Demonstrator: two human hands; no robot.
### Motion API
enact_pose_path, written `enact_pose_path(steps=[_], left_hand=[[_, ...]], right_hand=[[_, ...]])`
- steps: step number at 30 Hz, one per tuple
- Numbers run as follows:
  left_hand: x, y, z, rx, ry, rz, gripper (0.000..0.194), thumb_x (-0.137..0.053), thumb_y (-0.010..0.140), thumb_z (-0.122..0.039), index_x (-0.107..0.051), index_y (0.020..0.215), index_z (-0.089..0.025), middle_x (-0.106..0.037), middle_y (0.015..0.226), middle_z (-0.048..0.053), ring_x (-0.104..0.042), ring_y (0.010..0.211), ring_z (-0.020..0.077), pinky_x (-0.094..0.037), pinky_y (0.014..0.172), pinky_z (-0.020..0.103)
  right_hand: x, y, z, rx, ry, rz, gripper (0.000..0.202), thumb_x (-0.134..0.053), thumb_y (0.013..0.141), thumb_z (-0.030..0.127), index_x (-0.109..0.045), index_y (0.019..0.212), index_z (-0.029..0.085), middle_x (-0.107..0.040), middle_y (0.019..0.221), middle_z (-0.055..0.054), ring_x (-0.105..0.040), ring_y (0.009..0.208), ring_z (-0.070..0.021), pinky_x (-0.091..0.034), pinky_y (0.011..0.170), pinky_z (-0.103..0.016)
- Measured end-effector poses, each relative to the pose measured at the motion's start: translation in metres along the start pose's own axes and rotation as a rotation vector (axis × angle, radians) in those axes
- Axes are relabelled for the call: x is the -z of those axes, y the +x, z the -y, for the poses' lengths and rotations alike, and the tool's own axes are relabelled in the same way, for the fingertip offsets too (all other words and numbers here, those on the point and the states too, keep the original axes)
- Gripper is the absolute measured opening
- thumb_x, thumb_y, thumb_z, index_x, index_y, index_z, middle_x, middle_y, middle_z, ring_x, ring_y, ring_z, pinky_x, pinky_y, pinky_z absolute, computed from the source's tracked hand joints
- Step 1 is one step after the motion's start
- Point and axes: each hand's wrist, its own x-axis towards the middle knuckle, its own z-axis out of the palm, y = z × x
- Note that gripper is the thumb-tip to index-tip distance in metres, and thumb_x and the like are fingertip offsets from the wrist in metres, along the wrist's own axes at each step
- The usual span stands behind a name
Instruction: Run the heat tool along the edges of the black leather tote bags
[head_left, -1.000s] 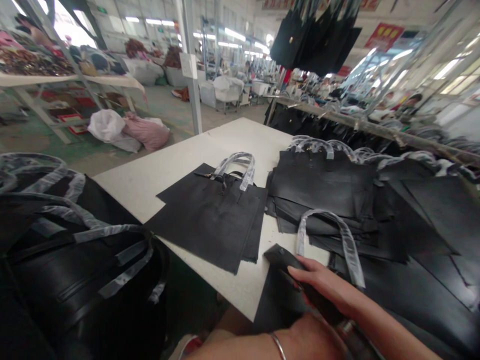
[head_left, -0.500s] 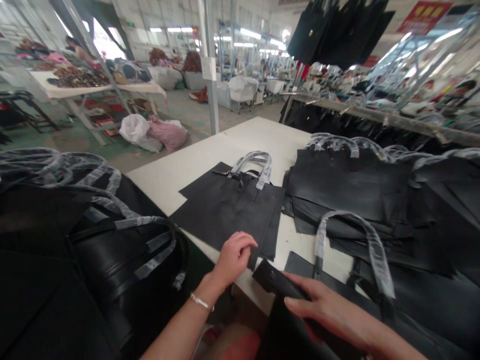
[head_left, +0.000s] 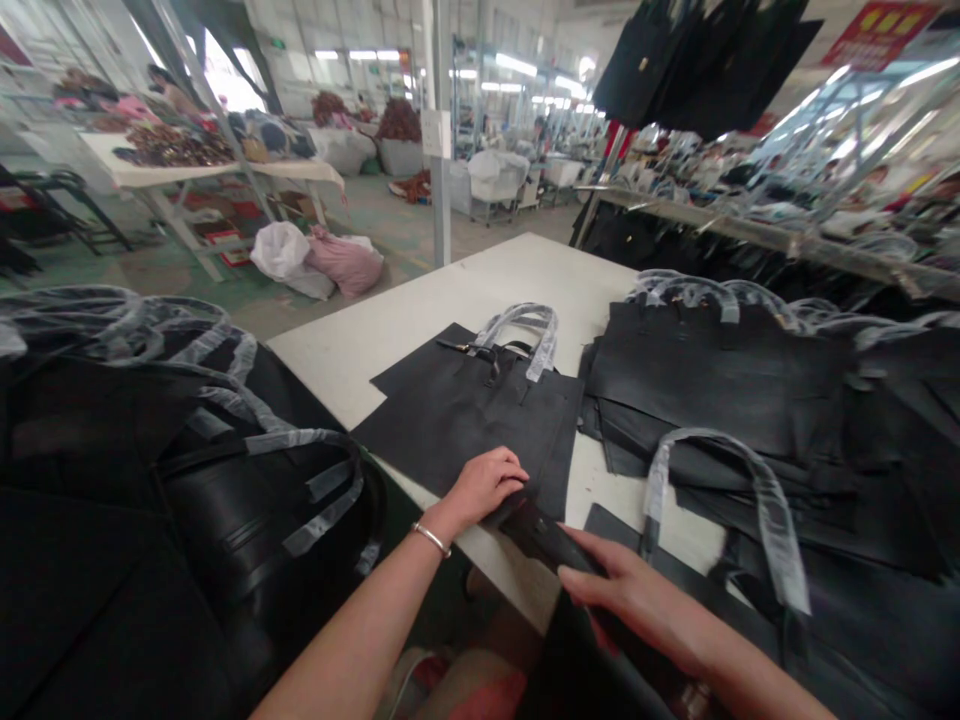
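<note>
A folded black leather panel (head_left: pixel 551 545) hangs down in front of me at the table's near edge. My right hand (head_left: pixel 630 585) grips it, thumb on one side and fingers on the other. My left hand (head_left: pixel 486 485) is closed, its curled fingers beside the far end of this panel and over the near corner of a flat black bag piece (head_left: pixel 472 420). Whatever is between those fingers is hidden. This bag piece lies on the white table, its handles (head_left: pixel 525 335) wrapped in clear plastic and pointing away from me.
Stacked black bag pieces (head_left: pixel 697 370) cover the table's right side. A plastic-wrapped handle (head_left: pixel 772 510) arches up near my right forearm. To my left is a heap of black bags (head_left: pixel 262 500). Behind the table stands a metal post (head_left: pixel 441 200); more bags (head_left: pixel 697 65) hang overhead.
My left hand has moved slightly forward and right, closer to the end of the folded panel. That end has risen towards it. The whole view has shifted a little to the left.
</note>
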Motion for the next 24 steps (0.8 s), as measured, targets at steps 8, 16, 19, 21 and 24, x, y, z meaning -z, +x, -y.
enact_pose_path(steps=[8,16,19,21,24], left_hand=[[-0.011,0.001,-0.021,0.135,0.076,-0.083,0.018,-0.059,0.083,-0.016,-0.068,0.097,-0.023,-0.062,0.101,0.001,-0.058,0.094,0.0169,-0.044,0.083,0.027],[-0.077,0.03,-0.091,0.05,0.087,0.09,0.043,-0.074,0.074,-0.027,-0.057,0.112,-0.017,-0.053,0.117,0.01,-0.048,0.11,0.0271,-0.04,0.094,0.037],[-0.093,0.044,-0.102,0.06,0.087,0.14,0.04,-0.082,0.066,-0.028,-0.061,0.097,-0.017,-0.053,0.111,0.011,-0.046,0.109,0.0307,-0.039,0.092,0.041],[-0.098,0.05,-0.105,0.061,0.051,0.166,0.035,-0.084,0.063,-0.025,-0.061,0.088,-0.018,-0.055,0.106,0.01,-0.047,0.107,0.0294,-0.039,0.091,0.039],[-0.099,0.055,-0.105,0.113,-0.037,0.171,0.038,-0.086,0.056,-0.017,-0.058,0.081,-0.018,-0.056,0.098,0.008,-0.049,0.104,0.0288,-0.038,0.091,0.037]], right_hand=[[0.066,-0.089,-0.032,-0.185,0.037,-0.303,0.081,-0.066,0.073,0.061,-0.042,0.14,0.022,-0.056,0.062,0.003,-0.049,0.046,-0.0115,-0.039,0.043,-0.02],[0.072,-0.118,-0.082,-0.253,0.114,-0.408,0.073,-0.063,0.078,0.056,-0.042,0.139,0.021,-0.052,0.067,0.004,-0.053,0.043,-0.0099,-0.04,0.04,-0.02],[0.076,-0.108,-0.083,-0.204,0.181,-0.348,0.064,-0.062,0.081,0.053,-0.045,0.135,0.022,-0.053,0.067,0.004,-0.053,0.042,-0.0096,-0.041,0.039,-0.02],[0.078,-0.099,-0.082,-0.192,0.205,-0.336,0.059,-0.062,0.082,0.052,-0.049,0.13,0.022,-0.055,0.068,0.004,-0.054,0.042,-0.0098,-0.042,0.038,-0.019],[0.08,-0.082,-0.079,-0.159,0.2,-0.368,0.054,-0.062,0.081,0.052,-0.053,0.125,0.02,-0.055,0.065,0.004,-0.053,0.041,-0.0095,-0.04,0.037,-0.019]])
